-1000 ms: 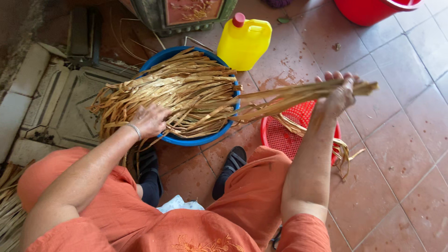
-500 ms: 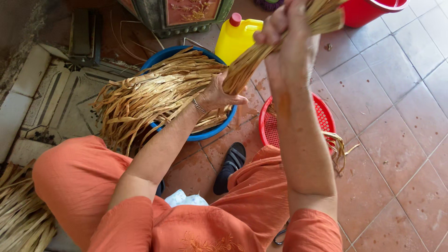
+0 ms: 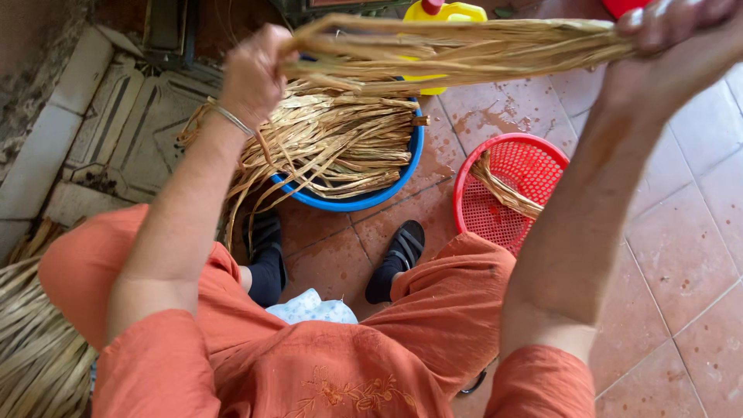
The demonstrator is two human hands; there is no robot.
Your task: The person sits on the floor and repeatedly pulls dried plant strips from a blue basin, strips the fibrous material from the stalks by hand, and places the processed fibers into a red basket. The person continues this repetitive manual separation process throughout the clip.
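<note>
Head view. Both arms are raised in front of the camera, higher and closer than half a second ago. The left hand (image 3: 254, 73) is curled into a fist round one end of a bundle of dried straw strips (image 3: 457, 50), fingers pressed together about the strands. The right hand (image 3: 681, 39), at the top right edge of the picture, closes on the other end; its fingertips fold over the strips, though part of the hand runs out of frame. The bundle now stretches almost level between the two hands, across the top of the picture, where half a second ago it slanted steeply up from the left hand at the basin to the right hand held high.

Under the bundle a blue basin (image 3: 364, 200) stands on the tiled floor (image 3: 681, 248), heaped with more loose strips (image 3: 333, 143) that spill over its left rim. The left hand, which lay on that heap before, is lifted clear of it. Behind the basin a yellow jug (image 3: 449, 14) shows in part, its lower half hidden by the bundle. Just right of the basin sits a red mesh basket (image 3: 515, 178) with a few strips lying in it. Below, the person's orange trousers and dark sandals (image 3: 402, 251) fill the lower half. Another pile of straw (image 3: 35, 340) lies at the floor's lower left edge.
</note>
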